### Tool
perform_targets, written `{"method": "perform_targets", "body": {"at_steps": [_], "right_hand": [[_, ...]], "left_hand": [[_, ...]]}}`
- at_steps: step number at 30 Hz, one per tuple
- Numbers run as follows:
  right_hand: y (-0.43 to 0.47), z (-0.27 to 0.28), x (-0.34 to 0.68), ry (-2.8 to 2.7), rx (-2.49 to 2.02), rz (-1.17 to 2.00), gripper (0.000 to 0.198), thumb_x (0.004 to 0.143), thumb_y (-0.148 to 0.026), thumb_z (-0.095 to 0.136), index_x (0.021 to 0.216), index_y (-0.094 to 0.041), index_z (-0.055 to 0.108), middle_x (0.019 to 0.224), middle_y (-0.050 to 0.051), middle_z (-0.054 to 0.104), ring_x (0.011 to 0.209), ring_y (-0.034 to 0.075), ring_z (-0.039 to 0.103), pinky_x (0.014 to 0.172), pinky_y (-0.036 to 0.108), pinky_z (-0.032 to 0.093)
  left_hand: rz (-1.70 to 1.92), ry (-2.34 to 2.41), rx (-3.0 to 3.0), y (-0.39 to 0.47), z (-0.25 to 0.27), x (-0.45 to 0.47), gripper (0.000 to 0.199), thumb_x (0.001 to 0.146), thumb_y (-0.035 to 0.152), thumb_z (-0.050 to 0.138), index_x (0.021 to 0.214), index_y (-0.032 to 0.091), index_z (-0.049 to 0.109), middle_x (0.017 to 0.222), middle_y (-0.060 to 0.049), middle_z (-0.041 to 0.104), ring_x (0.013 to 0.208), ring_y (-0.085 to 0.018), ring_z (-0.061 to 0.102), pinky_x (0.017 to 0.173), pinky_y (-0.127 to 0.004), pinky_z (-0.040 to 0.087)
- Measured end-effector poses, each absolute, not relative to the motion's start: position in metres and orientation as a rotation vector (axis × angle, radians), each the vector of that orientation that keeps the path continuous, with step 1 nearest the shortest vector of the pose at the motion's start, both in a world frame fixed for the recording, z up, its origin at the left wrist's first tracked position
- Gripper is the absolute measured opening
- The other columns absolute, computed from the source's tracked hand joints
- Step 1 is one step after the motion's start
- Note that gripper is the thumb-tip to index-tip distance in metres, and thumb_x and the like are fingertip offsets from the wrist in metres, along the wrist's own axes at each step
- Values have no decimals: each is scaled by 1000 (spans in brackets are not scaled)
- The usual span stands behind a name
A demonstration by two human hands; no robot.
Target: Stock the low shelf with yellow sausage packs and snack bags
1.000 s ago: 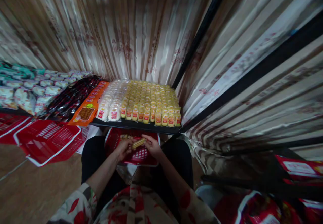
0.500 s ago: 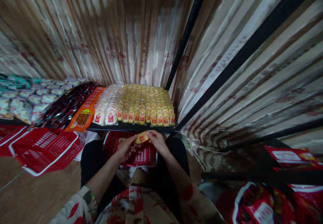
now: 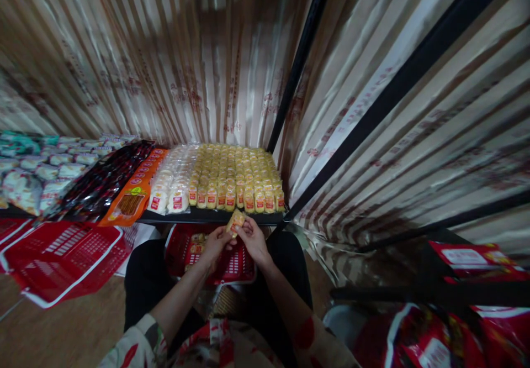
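Between my two hands is a small yellow snack packet (image 3: 235,221) with a red label, tilted upward just in front of the shelf edge. My left hand (image 3: 216,244) pinches its lower left end. The fingers of my right hand (image 3: 253,240) are closed on its right side. Below them, a red plastic basket (image 3: 244,273) sits between my knees, with several similar packets (image 3: 196,245) inside at its left. Rows of matching yellow packets (image 3: 236,177) stand on the black shelf just beyond my hands.
Left along the shelf (image 3: 207,216) lie white packets (image 3: 171,183), an orange bag (image 3: 133,188), dark shiny packs (image 3: 103,180) and white-wrapped snacks (image 3: 62,169). Another red basket (image 3: 70,257) is at lower left. Black posts (image 3: 300,64) and a curtain (image 3: 186,53) stand behind; red bags (image 3: 430,335) lie at lower right.
The packet has turned from nearly level to a steeper tilt, and my fingers have shifted on it. The view has moved slightly, showing more of the basket's contents.
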State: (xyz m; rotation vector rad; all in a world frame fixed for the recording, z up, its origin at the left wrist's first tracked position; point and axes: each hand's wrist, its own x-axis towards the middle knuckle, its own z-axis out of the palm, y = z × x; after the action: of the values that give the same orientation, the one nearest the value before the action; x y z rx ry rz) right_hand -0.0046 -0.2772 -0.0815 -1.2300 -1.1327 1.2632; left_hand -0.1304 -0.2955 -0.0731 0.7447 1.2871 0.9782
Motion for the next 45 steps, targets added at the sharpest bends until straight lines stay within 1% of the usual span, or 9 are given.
{"method": "perform_targets", "body": {"at_steps": [4,8,13,18,20,23,30,38,45], "right_hand": [[-270,-84,-1,-1265,-1355,1086,37,75,-38,58,107,-20,57,84,3,66,69,15,61,68,28,51],[-255,-79,4,-1453,-1457,915,37,75,-34,57,110,-21,60,85,2,65,67,14,58,68,28,49],[-241,-75,3,-1561,-1514,781,38,76,-28,55,114,-23,61,91,4,64,75,16,58,73,30,49],[-235,-80,7,-1589,-1495,700,39,84,-25,43,119,-17,59,105,11,61,91,20,58,87,34,48],[-234,-85,11,-1641,-1509,616,39,86,-22,37,116,-17,61,104,11,61,97,21,56,93,36,44],[-233,-93,17,-1708,-1505,545,42,86,-19,34,119,-17,61,100,11,61,94,20,57,92,34,45],[-233,-108,21,-1647,-1428,488,43,86,-18,33,121,-15,59,106,13,60,97,19,58,89,33,48],[-231,-111,25,-1637,-1375,434,44,88,-20,32,126,-15,55,109,12,61,100,18,58,90,31,48],[-233,-114,23,-1622,-1376,380,46,87,-17,33,128,-16,52,113,12,61,105,18,57,91,31,48]], "left_hand": [[962,1454,964,-281,-71,-128,26,76,21,60,102,14,60,88,-7,66,75,-14,62,65,-23,47],[972,1659,1339,-262,-66,-133,33,73,21,64,106,18,61,100,-6,61,87,-16,57,80,-27,44],[885,1722,1508,-241,-67,-126,20,77,18,58,96,16,62,82,-2,61,73,-13,56,72,-23,43],[916,1808,1454,-233,-70,-113,15,78,17,56,93,15,58,79,-2,60,74,-14,57,72,-23,41],[916,1827,1443,-232,-70,-108,12,78,17,56,91,16,57,76,-2,59,72,-14,56,71,-23,41],[919,1863,1437,-232,-71,-102,9,79,19,56,88,16,56,74,-1,59,68,-14,56,67,-23,41],[1031,1910,1515,-229,-78,-91,18,80,17,52,98,14,52,78,-2,60,72,-15,59,70,-24,43],[901,1997,1624,-224,-71,-84,7,86,19,45,91,17,49,79,-2,59,71,-15,59,68,-25,44],[835,1996,1884,-225,-78,-80,8,88,20,43,91,17,50,96,-8,57,84,-18,59,71,-27,46]]}}
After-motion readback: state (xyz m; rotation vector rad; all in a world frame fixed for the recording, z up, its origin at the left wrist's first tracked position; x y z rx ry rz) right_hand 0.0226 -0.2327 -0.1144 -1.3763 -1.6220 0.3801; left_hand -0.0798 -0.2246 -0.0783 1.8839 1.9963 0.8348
